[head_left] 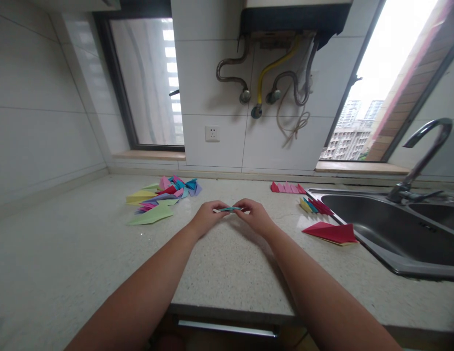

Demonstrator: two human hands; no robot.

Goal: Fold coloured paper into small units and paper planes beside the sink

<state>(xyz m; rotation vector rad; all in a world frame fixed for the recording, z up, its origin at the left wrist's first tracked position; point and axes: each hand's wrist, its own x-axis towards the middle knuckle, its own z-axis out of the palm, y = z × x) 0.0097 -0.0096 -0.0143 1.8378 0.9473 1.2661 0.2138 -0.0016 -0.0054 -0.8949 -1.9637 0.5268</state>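
A small piece of folded teal paper [230, 209] is held just above the countertop, in the middle of the head view. My left hand [208, 217] pinches its left end between thumb and fingers. On the other end, my right hand [256, 215] has a similar pinch. The paper is seen nearly edge-on, so its full shape is hidden. To the left lies a heap of folded coloured papers [168, 192], with a light green folded paper [153, 214] at its front. Off to the right rests a red folded paper [331, 232] shaped like a paper plane.
A steel sink [380, 234] with a curved tap [427, 151] is set into the counter [234, 273] on the right. Beside it lie small yellow, blue and red folded papers [316, 205]. Pink and red folded pieces [288, 188] stand in a row near the wall.
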